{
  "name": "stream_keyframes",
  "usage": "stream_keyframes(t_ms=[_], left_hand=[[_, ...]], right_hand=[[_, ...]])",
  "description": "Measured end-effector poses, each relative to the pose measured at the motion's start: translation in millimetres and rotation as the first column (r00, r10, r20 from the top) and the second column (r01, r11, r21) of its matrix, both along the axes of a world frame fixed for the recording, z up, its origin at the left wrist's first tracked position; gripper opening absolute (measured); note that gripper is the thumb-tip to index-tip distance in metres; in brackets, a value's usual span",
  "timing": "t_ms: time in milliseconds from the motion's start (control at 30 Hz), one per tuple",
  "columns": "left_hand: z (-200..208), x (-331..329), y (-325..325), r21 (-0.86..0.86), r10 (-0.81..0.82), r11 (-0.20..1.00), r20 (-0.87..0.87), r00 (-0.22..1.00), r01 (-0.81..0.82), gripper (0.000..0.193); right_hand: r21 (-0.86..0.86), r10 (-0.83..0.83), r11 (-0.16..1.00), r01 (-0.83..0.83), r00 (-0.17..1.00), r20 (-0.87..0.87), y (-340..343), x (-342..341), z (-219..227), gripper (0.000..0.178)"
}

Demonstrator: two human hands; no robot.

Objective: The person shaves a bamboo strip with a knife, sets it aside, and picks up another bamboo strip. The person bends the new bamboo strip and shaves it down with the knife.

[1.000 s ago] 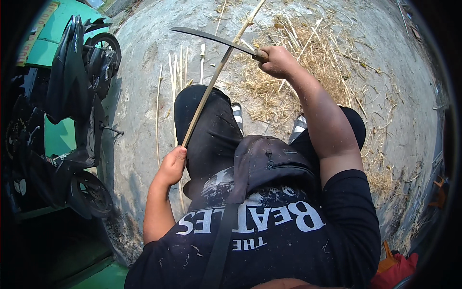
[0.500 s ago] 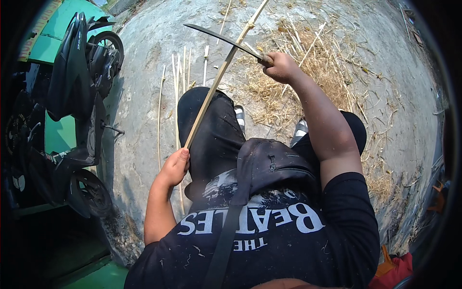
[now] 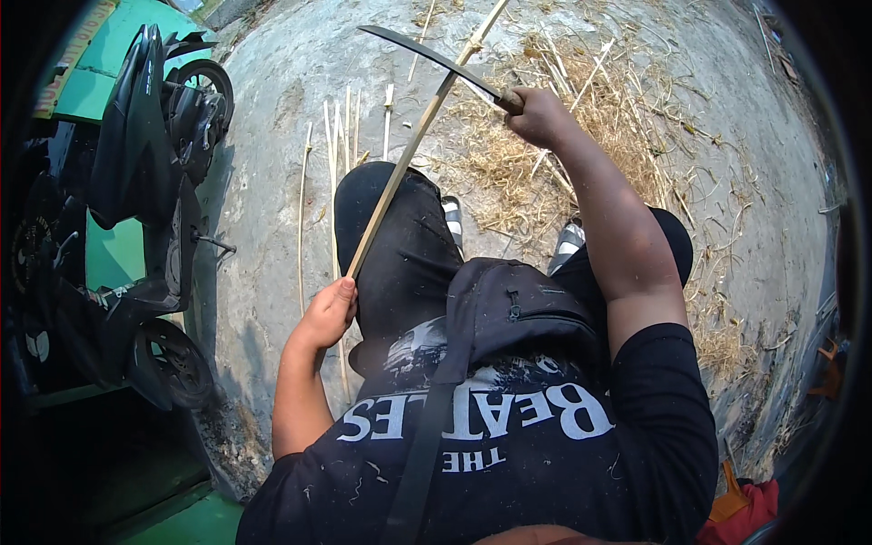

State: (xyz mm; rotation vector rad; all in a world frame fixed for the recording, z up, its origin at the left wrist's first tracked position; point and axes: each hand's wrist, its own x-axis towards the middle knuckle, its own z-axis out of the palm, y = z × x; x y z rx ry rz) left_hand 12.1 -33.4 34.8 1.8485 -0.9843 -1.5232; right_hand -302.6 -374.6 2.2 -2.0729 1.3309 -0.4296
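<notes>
My left hand [image 3: 329, 313] is closed round the near end of a long pale bamboo strip [image 3: 396, 178]. The strip slants across my left knee, away and to the right, past the top of the view; a knotty joint shows near its far part. My right hand [image 3: 540, 118] grips the wooden handle of a machete [image 3: 427, 54] with a dark, slightly curved blade. That blade crosses the strip just below the joint, its tip pointing to the far left. Whether the edge bites into the bamboo I cannot tell.
Several thin bamboo strips [image 3: 303, 218] lie on the grey concrete ground [image 3: 259, 182] left of my knee. A heap of pale shavings [image 3: 599, 136] spreads beyond my feet to the right. Dark motorbikes [image 3: 136, 154] stand at the left. A black bag [image 3: 536, 304] rests at my waist.
My right hand and the machete have moved a little farther away along the bamboo strip, toward its joint. The left hand keeps its hold in the same place.
</notes>
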Motion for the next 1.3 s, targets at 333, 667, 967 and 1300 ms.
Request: stream_keyframes(t_ms=[333,667,967,1300], left_hand=[[-10.4,2.8,3.3,-0.042,-0.002,0.999,-0.091,0.996,-0.002,0.048],[1.0,8.6,-4.6,0.18,0.058,0.983,-0.093,0.994,-0.04,0.055],[-0.2,2.9,-10.4,0.02,-0.035,0.999,0.003,0.999,0.035,0.054],[-13.1,4.0,2.3,-0.072,-0.054,0.995,0.114,0.992,0.063,0.054]], right_hand=[[-0.395,0.393,0.794,-0.462,0.886,-0.247,53.3,47.7,24.7,0.01],[-0.26,0.226,0.93,-0.26,0.962,-0.154,29.4,30.7,9.1,0.017],[-0.024,0.029,0.999,-0.029,1.0,0.003,1.0,16.1,-12.7,0.024],[-0.198,0.408,0.846,-0.495,0.841,-0.355,55.2,48.2,47.3,0.019]])
